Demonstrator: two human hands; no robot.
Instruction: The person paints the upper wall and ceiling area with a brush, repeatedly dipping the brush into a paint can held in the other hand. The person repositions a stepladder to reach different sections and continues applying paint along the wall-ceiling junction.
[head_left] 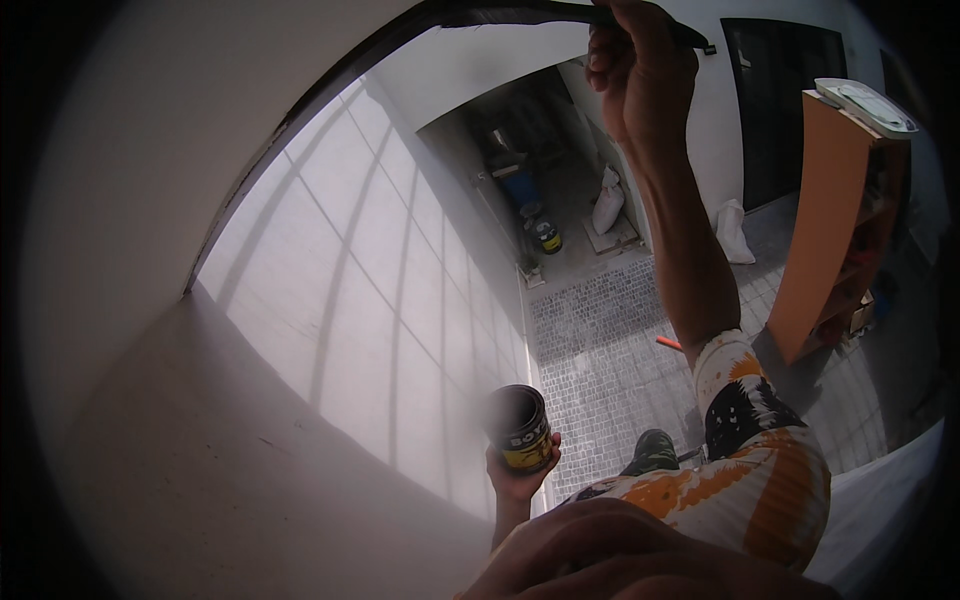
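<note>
Raised high at the top, my right hand (648, 95) is closed around the dark handle of a paintbrush (510, 12). Its head points left and lies against or very near a dark strip (300, 115) that runs along the edge of the white wall; I cannot tell whether they touch. Lower down, my left hand (513, 480) grips a small dark paint can (525, 455) with a yellow band from below. The can is open at the top and tilts slightly; its inside is dark, so the contents do not show.
A tall orange-brown shelf unit (822, 220) stands at the right with a white object (865, 105) on top. Far below, a doorway shows a yellow-and-black bucket (546, 236) and a white sack (608, 200). Patterned tiles (590, 330) cover the floor, where a red-orange piece (669, 343) lies.
</note>
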